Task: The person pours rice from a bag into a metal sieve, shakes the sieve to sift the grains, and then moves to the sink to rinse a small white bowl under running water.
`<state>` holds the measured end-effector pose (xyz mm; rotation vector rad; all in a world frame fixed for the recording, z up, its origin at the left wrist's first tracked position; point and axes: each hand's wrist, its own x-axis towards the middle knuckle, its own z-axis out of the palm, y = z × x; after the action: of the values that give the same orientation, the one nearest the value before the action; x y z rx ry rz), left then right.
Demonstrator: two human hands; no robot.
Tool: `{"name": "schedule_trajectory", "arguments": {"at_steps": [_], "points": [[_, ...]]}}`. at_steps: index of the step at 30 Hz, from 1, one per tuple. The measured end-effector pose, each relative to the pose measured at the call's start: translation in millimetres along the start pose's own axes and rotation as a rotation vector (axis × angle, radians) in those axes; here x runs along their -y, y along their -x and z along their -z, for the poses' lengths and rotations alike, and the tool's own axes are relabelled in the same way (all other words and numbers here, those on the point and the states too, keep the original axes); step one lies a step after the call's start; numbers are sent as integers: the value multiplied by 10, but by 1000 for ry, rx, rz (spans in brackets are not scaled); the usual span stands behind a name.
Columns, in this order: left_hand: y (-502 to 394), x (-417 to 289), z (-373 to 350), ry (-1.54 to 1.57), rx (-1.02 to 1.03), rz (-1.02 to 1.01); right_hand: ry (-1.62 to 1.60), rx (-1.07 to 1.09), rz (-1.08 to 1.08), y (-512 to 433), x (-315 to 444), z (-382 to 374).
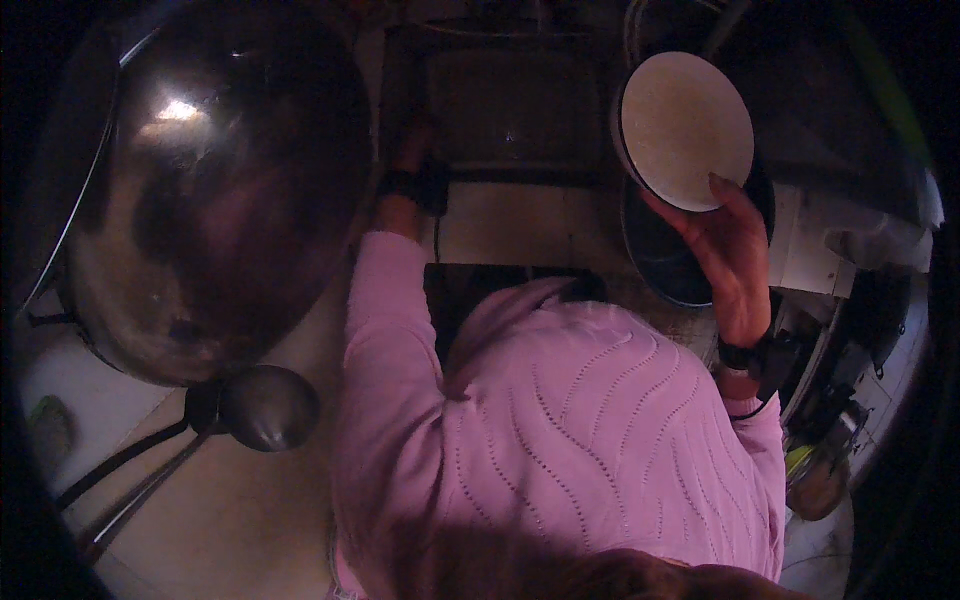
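My right hand [724,240] grips the rim of a pale round plate or shallow bowl [686,127], thumb on its inner face and fingers behind it. The dish is tilted up, its light side towards me. Below it, partly covered by my wrist, is a dark round basin or pan [660,259]. My left hand [414,142] reaches to the left edge of a dark rectangular sink-like basin [517,176]. Deep shadow hides its fingers, so what they touch cannot be made out.
A large dark metal wok [225,225] fills the left side. Beside it lie a ladle [271,409] and another long-handled utensil [150,480] on a pale worktop [225,510]. Several utensils [817,465] stand low at the right, near a white ledge [806,240].
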<state>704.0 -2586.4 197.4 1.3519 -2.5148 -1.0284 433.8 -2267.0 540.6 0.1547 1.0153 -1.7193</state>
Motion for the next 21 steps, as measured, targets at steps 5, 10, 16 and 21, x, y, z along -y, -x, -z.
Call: {"name": "schedule_trajectory", "arguments": {"at_steps": [5,10,16,21], "points": [[162,-131,52,-112,4,-51,-7,46,5,38,35,65],[295,-569,-16,-380,-199,-154,-14,45,-1,24,131,127],[453,-1239,321,260,-302,79,-3,80,11,93,160,189],[576,-1766,677,246,-258,46,-53,103,-31,93,172,283]]}}
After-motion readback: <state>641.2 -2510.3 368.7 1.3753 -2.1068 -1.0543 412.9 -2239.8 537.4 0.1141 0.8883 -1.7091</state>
